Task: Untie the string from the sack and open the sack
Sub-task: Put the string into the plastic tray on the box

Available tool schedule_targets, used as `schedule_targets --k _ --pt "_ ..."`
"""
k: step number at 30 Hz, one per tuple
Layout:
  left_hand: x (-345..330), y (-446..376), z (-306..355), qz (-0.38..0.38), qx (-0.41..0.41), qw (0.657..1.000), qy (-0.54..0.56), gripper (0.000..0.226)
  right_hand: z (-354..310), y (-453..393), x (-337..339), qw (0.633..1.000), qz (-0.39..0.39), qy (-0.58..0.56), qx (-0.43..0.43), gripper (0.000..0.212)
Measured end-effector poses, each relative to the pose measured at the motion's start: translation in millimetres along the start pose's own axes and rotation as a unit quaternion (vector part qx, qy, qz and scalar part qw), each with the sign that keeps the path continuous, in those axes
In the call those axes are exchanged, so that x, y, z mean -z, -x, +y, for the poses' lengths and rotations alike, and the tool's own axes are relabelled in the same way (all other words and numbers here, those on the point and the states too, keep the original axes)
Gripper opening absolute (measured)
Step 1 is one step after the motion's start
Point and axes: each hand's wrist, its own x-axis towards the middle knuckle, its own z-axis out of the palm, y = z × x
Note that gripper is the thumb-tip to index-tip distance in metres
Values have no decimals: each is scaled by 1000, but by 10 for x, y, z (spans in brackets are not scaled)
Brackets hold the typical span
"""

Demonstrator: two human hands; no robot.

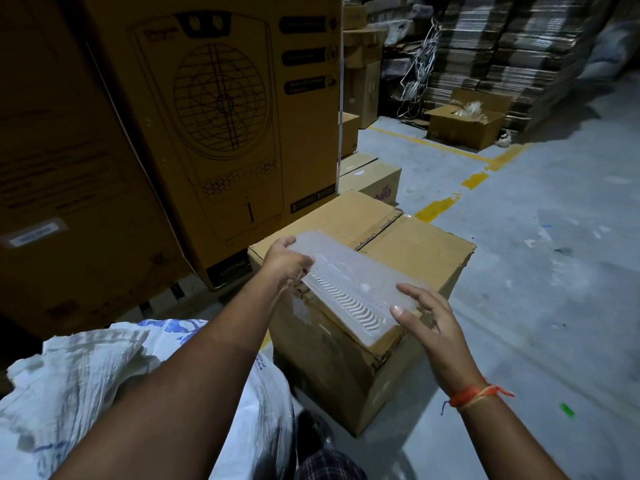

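Left hand: the left hand (285, 259) has its fingers clenched on the far end of a translucent white ribbed plastic panel (349, 285), thumb on top.
Right hand: the right hand (424, 317) is spread and released, fingertips (403, 289) just touching or just off the panel's near end; which, I cannot tell.
Panel: it lies slanted across the top of a brown taped cardboard box (408, 258), between the two sets of fingers.
Sack: the crumpled white woven sack with blue print (72, 382) sits well behind the fingers, under the left forearm; its mouth looks loose and gaping.
String: none visible at the sack's mouth, so it is probably already off.
Risk: held at one end only, the panel could slide off the box edge below the right fingers.
Risk: the left forearm resting over the sack could press its open mouth shut.
Hidden: the sack's contents and lower half are cut off by the frame; dim light blurs the panel's far edge.
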Motion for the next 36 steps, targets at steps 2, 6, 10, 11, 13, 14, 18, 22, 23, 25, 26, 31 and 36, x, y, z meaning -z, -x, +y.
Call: schedule_targets --k 2,6,10,11,13,14,18,22,23,25,26,31,36 --pt "12 30 -18 -10 -6 1000 -2 78 31 -14 -16 1000 28 -7 2 51" --pt "60 98 -95 -43 -7 999 -29 83 87 -56 -47 995 92 37 -5 36" --pt "152 75 -171 -49 -32 993 -99 97 38 -49 -64 992 97 77 -2 39" --pt "173 65 -180 -44 -41 991 -124 100 22 -30 -78 991 102 83 -2 41" --pt "210 30 -197 -35 -62 981 -181 103 0 24 -120 988 117 96 -5 43" --pt "222 39 -181 -34 -73 975 -205 101 -16 51 -145 987 126 96 -11 43" --pt "265 45 -100 -19 -142 951 -273 78 -69 132 -242 983 159 93 -24 40" --pt "276 -44 -38 19 -164 931 -326 59 -114 160 -366 979 173 104 -30 36" --pt "276 -79 -23 23 -170 926 -335 57 -121 155 -420 979 174 106 -34 36" --pt "285 -169 -1 20 -190 914 -357 57 -133 136 -538 973 193 121 -30 36" --pt "287 -200 18 14 -201 908 -368 58 -135 125 -601 969 210 128 -30 35" --pt "271 -411 37 -27 -216 870 -443 62 -5 24 -910 952 246 175 -39 36" --pt "271 -605 -73 -17 -233 839 -492 63 170 -82 -1074 940 235 243 -49 33"
